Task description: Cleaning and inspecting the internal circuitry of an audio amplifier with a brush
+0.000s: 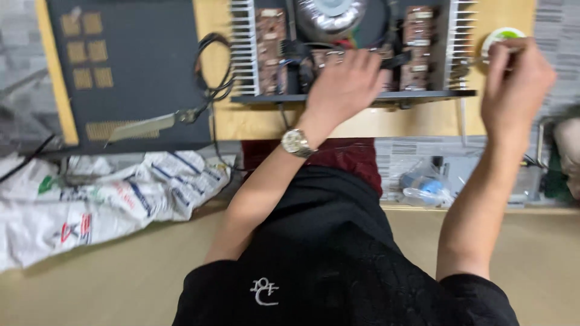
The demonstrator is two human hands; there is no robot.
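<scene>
An opened electronic chassis [353, 96] lies on a wooden bench, showing finned heat sinks [243, 45], circuit boards and a round transformer [329, 15]. My left hand [344, 84], with a wristwatch on its wrist, reaches into the middle of the chassis with fingers curled on the parts there; what it grips is hidden. My right hand [513, 78] is closed at the chassis's right end, next to a small round white-and-green container [501, 37]. It seems to pinch a thin tool, which is blurred.
A dark metal cover panel [130, 66] lies at the left with a black cable [211, 72] and a metal tool [148, 125] on it. White printed sacks [103, 199] sit on the floor at the left, a plastic bag [426, 187] at the right.
</scene>
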